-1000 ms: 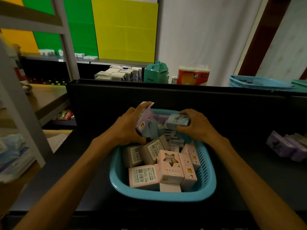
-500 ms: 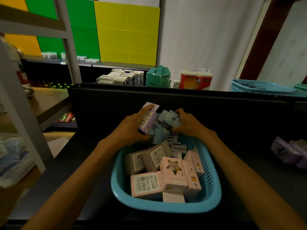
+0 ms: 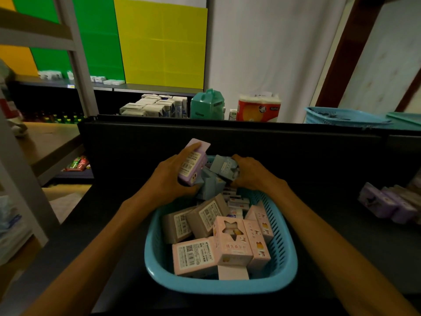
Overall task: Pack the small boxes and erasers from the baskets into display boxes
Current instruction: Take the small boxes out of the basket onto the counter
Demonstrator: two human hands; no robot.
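Right now both hands work at the far end of a blue basket [image 3: 282, 242] that sits on a dark surface [image 3: 341, 236] in front of a low black partition [image 3: 273, 142]. The left hand [image 3: 168, 179] grips a purple box [image 3: 193, 163], thumb along its upper edge and fingers curled under it, so the box stands tilted above the basket's far rim. The right hand [image 3: 252, 172] is curled around a pale blue box [image 3: 224, 166], holding it just beside the purple one; more pale blue boxes [image 3: 210, 185] are bunched between the two hands. Lower in the basket lie grey boxes [image 3: 200, 217] with barcode labels facing up, and nearest the camera are pink boxes [image 3: 230, 240], one with a star-shaped window. Small flat packs [image 3: 235, 201], too small to make out, fill the middle of the basket. Well apart, at the right edge of the surface, a row of purple boxes [image 3: 387, 205] lies on its side. Beyond the partition stand white cartons [image 3: 157, 108], a teal container [image 3: 207, 106], a pack of paper rolls [image 3: 258, 108] and a second blue basket [image 3: 341, 116].
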